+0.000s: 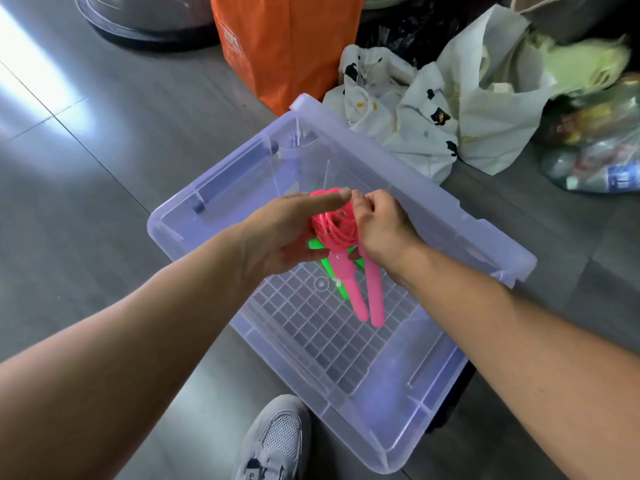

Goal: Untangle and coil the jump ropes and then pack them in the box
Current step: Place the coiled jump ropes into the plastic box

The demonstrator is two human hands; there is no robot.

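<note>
— How many ropes does the head camera show?
— Two. One pink jump rope (334, 226) is wound into a ball with its two handles (375, 306) hanging down. One green jump rope (330, 270) is mostly hidden beneath it. Both are above the single clear box (329, 341).
— And the hands?
— The left hand (287, 233) cups the pink coil, forefinger straight across its top. The right hand (384, 230), fingers curled, pinches the cord at the coil's right side.

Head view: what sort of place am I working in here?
Probably the floor of a home: large grey tiles, with an orange shopping bag and filled white plastic bags set down beside the clear storage box.
</note>
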